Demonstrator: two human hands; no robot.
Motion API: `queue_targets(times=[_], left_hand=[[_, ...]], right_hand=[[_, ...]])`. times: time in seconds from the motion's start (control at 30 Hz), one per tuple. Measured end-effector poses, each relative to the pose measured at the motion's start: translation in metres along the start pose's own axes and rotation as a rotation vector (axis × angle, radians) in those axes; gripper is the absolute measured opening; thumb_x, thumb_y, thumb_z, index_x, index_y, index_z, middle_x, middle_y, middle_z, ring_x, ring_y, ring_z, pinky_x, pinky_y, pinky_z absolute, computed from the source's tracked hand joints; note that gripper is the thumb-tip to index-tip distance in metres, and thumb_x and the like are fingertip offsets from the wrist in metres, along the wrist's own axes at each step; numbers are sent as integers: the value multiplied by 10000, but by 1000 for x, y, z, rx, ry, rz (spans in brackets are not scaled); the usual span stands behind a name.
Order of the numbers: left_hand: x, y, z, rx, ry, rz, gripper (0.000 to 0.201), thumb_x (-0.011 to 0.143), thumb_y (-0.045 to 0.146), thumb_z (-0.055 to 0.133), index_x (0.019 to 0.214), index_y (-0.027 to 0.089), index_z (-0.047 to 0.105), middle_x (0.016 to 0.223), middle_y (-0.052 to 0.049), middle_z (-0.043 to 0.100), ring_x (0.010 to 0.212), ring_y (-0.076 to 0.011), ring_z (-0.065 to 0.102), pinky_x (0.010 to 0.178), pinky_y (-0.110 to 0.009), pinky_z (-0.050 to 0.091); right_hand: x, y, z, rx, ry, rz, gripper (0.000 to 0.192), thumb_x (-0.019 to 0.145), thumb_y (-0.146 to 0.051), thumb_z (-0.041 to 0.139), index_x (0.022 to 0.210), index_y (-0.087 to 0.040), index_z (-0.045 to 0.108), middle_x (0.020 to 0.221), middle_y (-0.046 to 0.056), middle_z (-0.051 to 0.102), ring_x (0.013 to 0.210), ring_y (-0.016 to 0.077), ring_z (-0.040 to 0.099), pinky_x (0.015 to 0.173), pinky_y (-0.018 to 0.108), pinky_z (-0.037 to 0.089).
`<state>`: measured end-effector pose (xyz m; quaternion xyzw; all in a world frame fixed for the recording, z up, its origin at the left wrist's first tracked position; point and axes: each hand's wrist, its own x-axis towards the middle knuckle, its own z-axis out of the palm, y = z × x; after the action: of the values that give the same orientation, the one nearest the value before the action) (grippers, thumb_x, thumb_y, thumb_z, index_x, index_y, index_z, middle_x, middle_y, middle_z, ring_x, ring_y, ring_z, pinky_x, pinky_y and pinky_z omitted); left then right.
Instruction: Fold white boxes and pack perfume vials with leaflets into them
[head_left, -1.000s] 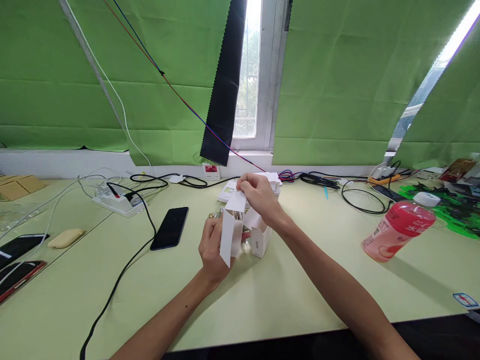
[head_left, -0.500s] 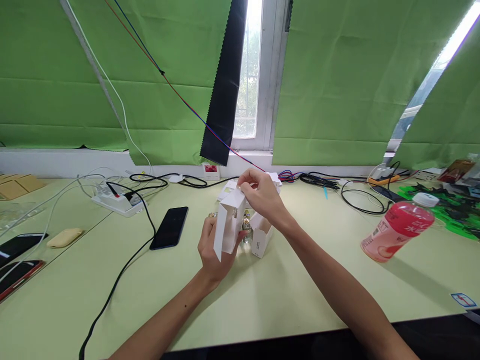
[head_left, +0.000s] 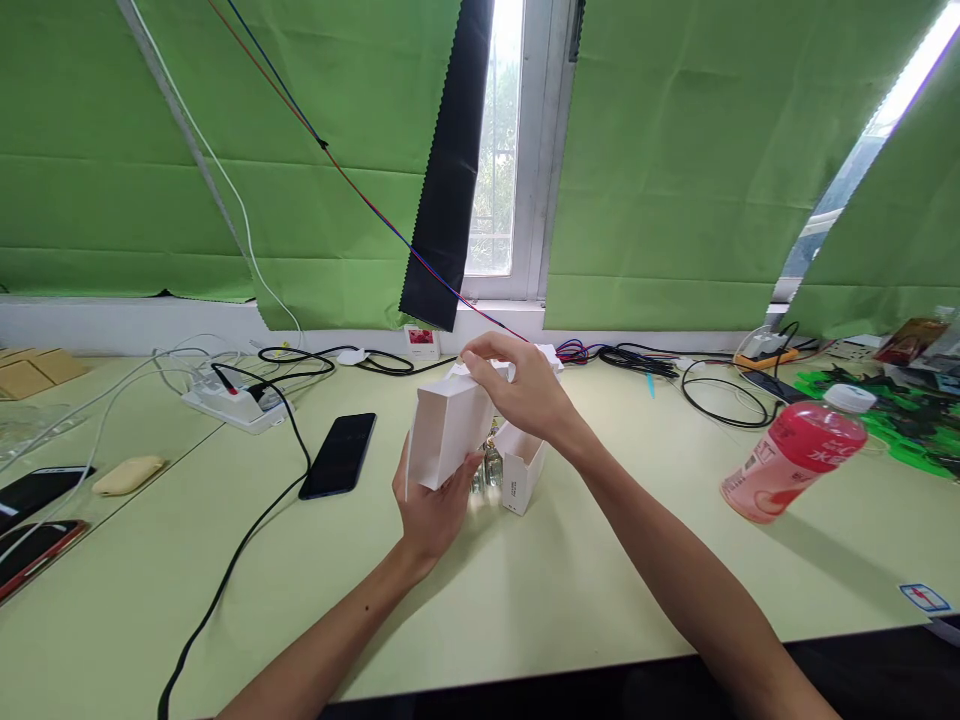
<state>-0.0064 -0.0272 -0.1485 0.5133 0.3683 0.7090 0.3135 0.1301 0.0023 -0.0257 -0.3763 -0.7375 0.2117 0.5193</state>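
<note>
A small white cardboard box (head_left: pixel 450 425) is held tilted above the table, its near end open and a flap along its left side. My left hand (head_left: pixel 435 510) is closed around it from below and behind. My right hand (head_left: pixel 521 390) pinches the box's upper edge with thumb and fingertips. Just behind and to the right stand small clear glass bottles (head_left: pixel 492 466) with gold-coloured tops, partly hidden by the box and my left hand. Beside them on the table is a second white box (head_left: pixel 522 478), open at the top. More white packaging lies behind my right hand, mostly covered.
A black phone (head_left: pixel 338 455) lies left of my hands, with a black cable (head_left: pixel 247 535) running past it. Further left are a power strip (head_left: pixel 240 400) and a yellow case (head_left: pixel 129 475). A pink drink bottle (head_left: pixel 795 455) stands at right. Cables line the wall.
The white box has turned and shifted slightly left, with its open end facing more toward me. My right fingertips have moved slightly left along its top edge. The bottles show more now.
</note>
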Motion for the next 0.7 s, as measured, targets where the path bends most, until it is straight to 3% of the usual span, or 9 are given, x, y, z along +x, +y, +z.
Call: queue_targets(times=[0.2, 0.37, 0.43, 0.6, 0.7], left_hand=[[5, -5, -3, 112, 90, 74, 283, 695, 313, 853, 600, 169, 629, 527, 15, 556, 588, -160, 613, 572, -276, 544], [8, 4, 1, 56, 93, -38, 245, 704, 319, 843, 760, 136, 691, 746, -57, 718, 651, -163, 659, 577, -263, 547], [10, 8, 3, 41, 107, -87, 263, 699, 324, 846, 764, 138, 671, 764, -56, 720, 636, -148, 652, 563, -248, 532], [14, 12, 4, -39, 91, -190, 351, 716, 414, 850, 848, 154, 656, 534, 68, 503, 455, -76, 470, 412, -182, 361], [16, 16, 4, -99, 44, -245, 408, 721, 480, 852, 772, 162, 602, 497, 97, 397, 403, -43, 338, 372, -168, 280]], right_hand=[[-3, -8, -8, -18, -123, -59, 315, 1029, -442, 483, 995, -222, 706, 1086, 15, 758, 1038, 173, 666, 852, 296, 479], [-6, -8, -14, -89, -243, -145, 297, 1025, -410, 526, 1183, -229, 699, 1247, 34, 733, 1143, 194, 659, 980, 346, 481], [-6, -6, -17, -148, -293, -176, 313, 1018, -364, 544, 1285, -248, 659, 1343, 44, 692, 1236, 223, 627, 1045, 404, 463], [-3, 3, -23, -279, -371, -213, 484, 967, -276, 617, 1445, -256, 539, 1470, 74, 601, 1361, 258, 545, 1128, 496, 422], [-2, 7, -26, -328, -391, -212, 577, 932, -255, 670, 1482, -237, 496, 1492, 97, 575, 1389, 266, 511, 1151, 514, 401]])
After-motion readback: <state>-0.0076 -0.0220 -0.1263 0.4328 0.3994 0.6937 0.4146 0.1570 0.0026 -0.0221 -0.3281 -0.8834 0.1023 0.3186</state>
